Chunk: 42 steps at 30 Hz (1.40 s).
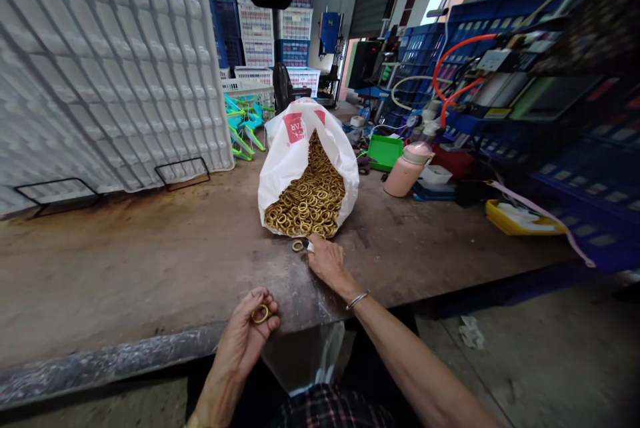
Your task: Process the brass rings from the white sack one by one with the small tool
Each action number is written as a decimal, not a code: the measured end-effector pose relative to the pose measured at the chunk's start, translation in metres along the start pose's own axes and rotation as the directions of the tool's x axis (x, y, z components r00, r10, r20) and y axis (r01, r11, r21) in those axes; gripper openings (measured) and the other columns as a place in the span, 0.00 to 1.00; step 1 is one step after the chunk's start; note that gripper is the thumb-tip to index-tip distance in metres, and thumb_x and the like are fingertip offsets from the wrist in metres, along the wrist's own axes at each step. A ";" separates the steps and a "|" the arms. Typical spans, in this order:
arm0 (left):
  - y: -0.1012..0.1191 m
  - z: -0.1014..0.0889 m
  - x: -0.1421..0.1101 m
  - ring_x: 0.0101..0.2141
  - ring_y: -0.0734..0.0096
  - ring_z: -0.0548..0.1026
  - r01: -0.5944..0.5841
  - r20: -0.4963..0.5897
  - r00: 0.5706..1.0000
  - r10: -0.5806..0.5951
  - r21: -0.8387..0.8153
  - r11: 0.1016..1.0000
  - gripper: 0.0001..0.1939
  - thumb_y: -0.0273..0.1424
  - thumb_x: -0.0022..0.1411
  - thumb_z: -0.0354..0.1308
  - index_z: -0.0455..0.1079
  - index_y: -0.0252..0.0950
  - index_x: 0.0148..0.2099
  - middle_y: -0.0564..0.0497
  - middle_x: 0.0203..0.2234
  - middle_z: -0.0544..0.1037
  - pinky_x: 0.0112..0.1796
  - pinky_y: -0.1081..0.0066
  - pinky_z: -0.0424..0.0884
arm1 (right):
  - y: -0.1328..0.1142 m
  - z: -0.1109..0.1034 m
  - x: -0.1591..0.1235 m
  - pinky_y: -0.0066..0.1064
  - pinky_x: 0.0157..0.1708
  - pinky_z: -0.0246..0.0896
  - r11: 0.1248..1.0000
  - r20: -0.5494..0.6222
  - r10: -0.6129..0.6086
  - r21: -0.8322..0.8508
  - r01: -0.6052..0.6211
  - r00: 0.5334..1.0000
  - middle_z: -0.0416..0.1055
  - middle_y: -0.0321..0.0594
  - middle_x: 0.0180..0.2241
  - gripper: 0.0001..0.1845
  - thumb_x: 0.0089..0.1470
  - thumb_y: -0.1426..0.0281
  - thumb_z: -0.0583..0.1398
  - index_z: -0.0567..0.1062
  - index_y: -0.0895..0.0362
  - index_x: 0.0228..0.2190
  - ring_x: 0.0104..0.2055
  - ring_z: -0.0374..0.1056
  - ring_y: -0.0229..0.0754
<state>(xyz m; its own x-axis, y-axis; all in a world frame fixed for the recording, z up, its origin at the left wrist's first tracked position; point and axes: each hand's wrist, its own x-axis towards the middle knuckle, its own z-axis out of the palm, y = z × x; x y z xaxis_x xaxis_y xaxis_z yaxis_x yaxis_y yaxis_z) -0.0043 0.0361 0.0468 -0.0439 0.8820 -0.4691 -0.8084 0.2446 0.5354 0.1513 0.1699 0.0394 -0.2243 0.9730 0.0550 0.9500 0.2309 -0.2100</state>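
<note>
A white plastic bag (280, 161) with red print lies on its side on the workbench, its mouth towards me. It is heaped with many brass-coloured rings (307, 205). My left hand (245, 331) is palm up near the bench's front edge, its curled fingers holding one brass ring (260, 313). At the bag's mouth, my right hand (327, 260) points left, palm down. One of its fingers has a black tip and a white wrap, and this fingertip is on a single brass ring (298, 247) just outside the bag. The rest of its fingertips are partly hidden.
White ribbed trays (110, 68) stand upright on the left. Turquoise-green hangers (245, 125) lie behind the bag. To the right are a pink bottle (404, 171), a green tray (385, 152), a yellow tray (523, 220) and a device with orange hoses (505, 61).
</note>
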 end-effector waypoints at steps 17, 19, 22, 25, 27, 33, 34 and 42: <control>-0.001 -0.004 0.002 0.25 0.77 0.69 0.003 0.008 1.000 -0.003 -0.004 1.000 0.09 0.28 0.48 0.63 0.67 0.31 0.31 0.53 0.25 0.69 0.23 0.76 0.65 | -0.033 0.007 0.009 0.29 0.35 0.53 0.997 0.038 -0.060 0.051 0.058 0.997 0.72 0.44 0.38 0.13 0.56 0.65 0.52 0.64 0.55 0.42 0.39 0.68 0.43; -0.001 -0.004 0.001 0.26 0.77 0.69 0.002 0.012 1.000 -0.002 0.003 1.000 0.09 0.28 0.48 0.63 0.66 0.31 0.32 0.53 0.25 0.69 0.23 0.76 0.65 | -0.032 0.006 0.012 0.29 0.34 0.53 0.997 0.057 -0.056 0.050 0.053 0.997 0.72 0.43 0.36 0.13 0.55 0.64 0.52 0.64 0.55 0.42 0.38 0.68 0.43; -0.001 -0.001 0.001 0.25 0.78 0.69 -0.007 -0.001 1.000 0.007 0.043 0.999 0.11 0.30 0.48 0.64 0.65 0.32 0.32 0.54 0.25 0.69 0.23 0.77 0.65 | -0.026 0.004 0.011 0.28 0.31 0.51 0.993 0.060 -0.097 0.076 0.093 0.993 0.72 0.42 0.34 0.12 0.54 0.65 0.52 0.64 0.56 0.40 0.36 0.68 0.42; -0.003 0.007 0.001 0.22 0.79 0.67 -0.062 -0.050 0.996 0.069 0.131 0.989 0.15 0.33 0.47 0.64 0.63 0.33 0.34 0.56 0.22 0.67 0.18 0.80 0.61 | -0.021 0.004 0.001 0.26 0.29 0.49 0.964 0.034 -0.204 0.182 0.195 0.978 0.71 0.39 0.31 0.08 0.55 0.69 0.51 0.65 0.55 0.37 0.32 0.67 0.39; -0.006 0.013 0.001 0.20 0.79 0.65 -0.116 -0.088 0.987 0.136 0.201 0.973 0.18 0.36 0.47 0.64 0.62 0.35 0.37 0.57 0.20 0.67 0.16 0.81 0.57 | -0.020 0.005 -0.012 0.25 0.28 0.48 0.914 0.003 -0.285 0.301 0.271 0.958 0.70 0.37 0.29 0.06 0.55 0.69 0.51 0.65 0.56 0.35 0.29 0.64 0.37; -0.011 0.018 0.003 0.15 0.82 0.61 -0.154 -0.047 0.983 0.180 0.340 0.928 0.19 0.42 0.48 0.60 0.61 0.35 0.36 0.59 0.17 0.65 0.13 0.82 0.52 | -0.027 0.001 -0.050 0.24 0.27 0.49 0.733 -0.037 -0.419 0.576 0.362 0.907 0.64 0.33 0.25 0.05 0.54 0.68 0.52 0.65 0.56 0.32 0.26 0.59 0.34; -0.011 0.017 0.003 0.15 0.83 0.60 -0.142 -0.039 0.985 0.166 0.356 0.924 0.19 0.43 0.48 0.60 0.61 0.35 0.35 0.60 0.17 0.64 0.13 0.82 0.52 | -0.029 -0.001 -0.054 0.24 0.27 0.49 0.712 -0.029 -0.418 0.610 0.348 0.908 0.63 0.33 0.24 0.05 0.54 0.67 0.52 0.65 0.56 0.31 0.26 0.58 0.34; -0.012 0.013 -0.002 0.14 0.84 0.58 -0.207 -0.012 0.968 0.252 0.532 0.821 0.17 0.44 0.51 0.57 0.60 0.35 0.29 0.60 0.15 0.62 0.14 0.81 0.53 | -0.041 -0.012 -0.055 0.23 0.26 0.48 0.602 0.121 -0.343 0.789 0.119 0.932 0.58 0.29 0.21 0.09 0.53 0.66 0.51 0.65 0.57 0.25 0.25 0.54 0.32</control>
<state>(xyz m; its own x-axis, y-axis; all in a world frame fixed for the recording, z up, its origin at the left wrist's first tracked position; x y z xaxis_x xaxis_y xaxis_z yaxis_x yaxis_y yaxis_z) 0.0132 0.0367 0.0499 -0.2532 0.9104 -0.3273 -0.3418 0.2324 0.9106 0.1276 0.1071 0.0563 -0.5609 0.8278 0.0049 0.3741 0.2588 -0.8906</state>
